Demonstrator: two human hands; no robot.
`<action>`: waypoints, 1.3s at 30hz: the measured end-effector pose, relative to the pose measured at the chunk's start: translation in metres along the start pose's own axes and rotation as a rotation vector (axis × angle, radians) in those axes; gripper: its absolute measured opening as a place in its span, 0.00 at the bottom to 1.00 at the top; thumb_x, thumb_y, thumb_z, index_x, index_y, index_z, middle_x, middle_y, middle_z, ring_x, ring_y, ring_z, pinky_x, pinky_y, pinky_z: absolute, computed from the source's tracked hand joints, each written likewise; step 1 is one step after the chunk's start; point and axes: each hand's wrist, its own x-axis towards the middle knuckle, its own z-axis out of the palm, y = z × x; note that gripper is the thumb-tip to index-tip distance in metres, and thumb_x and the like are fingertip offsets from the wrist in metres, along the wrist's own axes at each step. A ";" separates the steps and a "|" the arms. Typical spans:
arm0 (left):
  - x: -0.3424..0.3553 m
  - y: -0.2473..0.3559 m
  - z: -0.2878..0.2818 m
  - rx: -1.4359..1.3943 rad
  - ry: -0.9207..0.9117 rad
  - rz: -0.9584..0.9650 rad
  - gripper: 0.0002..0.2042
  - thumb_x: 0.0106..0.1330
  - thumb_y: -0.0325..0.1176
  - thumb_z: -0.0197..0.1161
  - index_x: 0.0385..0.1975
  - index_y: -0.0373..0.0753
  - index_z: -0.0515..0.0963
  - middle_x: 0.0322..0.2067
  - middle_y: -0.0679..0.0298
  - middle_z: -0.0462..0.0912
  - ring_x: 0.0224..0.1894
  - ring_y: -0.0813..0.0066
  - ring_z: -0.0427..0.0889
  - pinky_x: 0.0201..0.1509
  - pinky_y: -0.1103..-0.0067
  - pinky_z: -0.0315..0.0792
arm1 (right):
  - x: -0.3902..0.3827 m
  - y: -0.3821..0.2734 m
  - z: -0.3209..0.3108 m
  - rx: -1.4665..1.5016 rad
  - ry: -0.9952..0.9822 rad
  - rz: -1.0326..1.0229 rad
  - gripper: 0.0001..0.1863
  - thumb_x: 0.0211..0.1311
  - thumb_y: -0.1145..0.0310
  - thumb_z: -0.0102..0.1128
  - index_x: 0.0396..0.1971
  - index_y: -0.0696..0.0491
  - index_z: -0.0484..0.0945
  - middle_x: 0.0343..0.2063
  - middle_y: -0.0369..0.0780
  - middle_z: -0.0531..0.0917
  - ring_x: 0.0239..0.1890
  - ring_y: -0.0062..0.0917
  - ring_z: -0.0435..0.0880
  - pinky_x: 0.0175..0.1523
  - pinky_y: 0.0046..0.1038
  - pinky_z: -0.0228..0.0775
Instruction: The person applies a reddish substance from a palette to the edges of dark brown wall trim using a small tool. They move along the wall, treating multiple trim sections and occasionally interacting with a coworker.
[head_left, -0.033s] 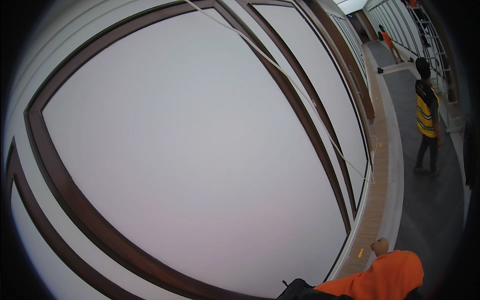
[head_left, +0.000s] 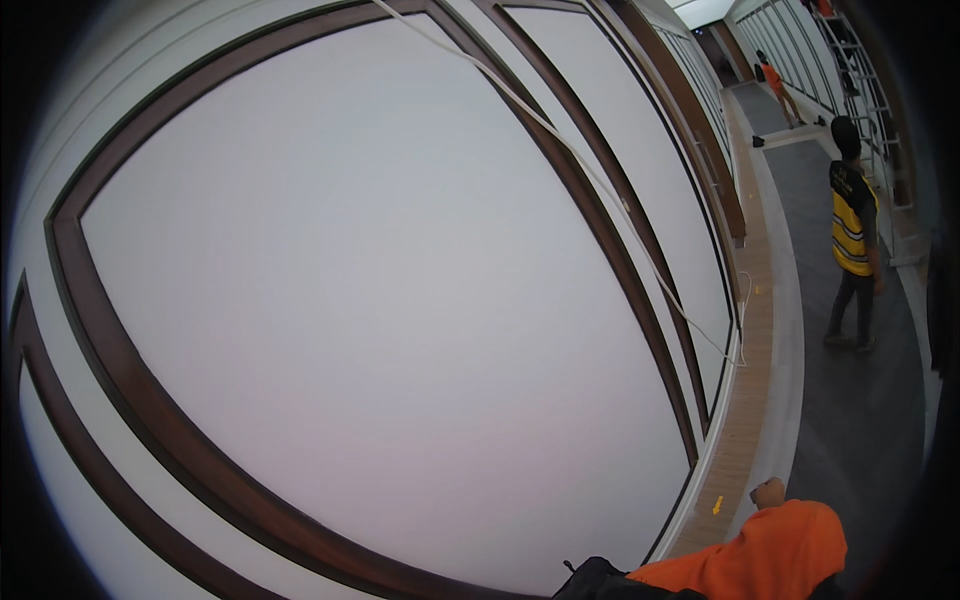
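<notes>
My right hand (head_left: 768,493) shows at the lower right, past the bent orange sleeve (head_left: 765,545) of my right arm. Its fingers are curled in. Whatever they may hold is hidden. The hand appears over the edge of the wood-look floor strip (head_left: 738,440), close to a yellow arrow mark (head_left: 717,505). To its left rises a large white wall panel (head_left: 380,300) in a dark brown frame (head_left: 175,430). A pale cable (head_left: 585,165) hangs slantwise across the panels and ends by the floor strip. My left hand is out of the picture.
A person in a yellow and black vest (head_left: 850,225) stands on the grey floor (head_left: 850,430) to the right. Farther off is another person in orange (head_left: 775,82). Ladder-like metal frames (head_left: 865,85) line the far right. Something black (head_left: 592,578) shows at the bottom edge.
My right hand has shifted slightly to the right. The wall panels and floor strip sit a little farther left in the picture.
</notes>
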 end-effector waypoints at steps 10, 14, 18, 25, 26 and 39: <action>-0.241 0.148 -0.129 0.015 -0.422 -0.854 0.36 0.73 0.55 0.50 0.64 0.25 0.65 0.65 0.39 0.65 0.66 0.44 0.68 0.69 0.52 0.67 | -0.042 0.016 -0.077 -0.447 -0.006 -0.049 0.15 0.47 0.65 0.66 0.36 0.55 0.88 0.37 0.49 0.88 0.41 0.42 0.89 0.47 0.40 0.81; -0.254 0.202 -0.214 0.074 -0.446 -1.118 0.36 0.73 0.56 0.50 0.64 0.26 0.65 0.64 0.39 0.66 0.66 0.44 0.68 0.69 0.51 0.67 | -0.043 0.007 -0.057 -0.463 -0.072 -0.140 0.13 0.57 0.67 0.58 0.35 0.55 0.88 0.34 0.45 0.89 0.40 0.38 0.88 0.47 0.37 0.80; -0.242 0.225 -0.278 0.136 -0.445 -1.362 0.36 0.72 0.57 0.50 0.64 0.27 0.65 0.64 0.40 0.66 0.66 0.44 0.69 0.69 0.50 0.66 | -0.049 0.028 -0.068 -0.320 -0.190 -0.202 0.12 0.55 0.69 0.57 0.33 0.56 0.89 0.28 0.45 0.89 0.34 0.37 0.89 0.46 0.34 0.80; -0.182 0.296 -0.390 0.251 -0.273 -1.445 0.36 0.72 0.58 0.51 0.64 0.28 0.66 0.63 0.41 0.67 0.65 0.43 0.69 0.68 0.49 0.66 | -0.050 0.035 -0.059 -0.435 -0.239 -0.165 0.11 0.59 0.71 0.61 0.36 0.59 0.88 0.30 0.41 0.89 0.27 0.25 0.85 0.34 0.30 0.78; -0.174 0.306 -0.401 0.253 -0.247 -1.449 0.36 0.72 0.58 0.51 0.64 0.28 0.66 0.63 0.41 0.67 0.65 0.43 0.69 0.68 0.48 0.66 | -0.050 0.041 -0.062 -0.372 -0.253 -0.149 0.10 0.60 0.71 0.61 0.36 0.59 0.88 0.29 0.41 0.88 0.27 0.23 0.83 0.33 0.29 0.77; -0.200 0.443 -0.565 0.159 -0.066 -1.405 0.36 0.71 0.60 0.52 0.64 0.31 0.66 0.62 0.42 0.70 0.64 0.43 0.71 0.68 0.46 0.66 | 0.054 -0.027 0.024 -0.561 -0.799 -0.543 0.08 0.64 0.68 0.62 0.37 0.57 0.83 0.28 0.36 0.84 0.28 0.19 0.81 0.31 0.24 0.75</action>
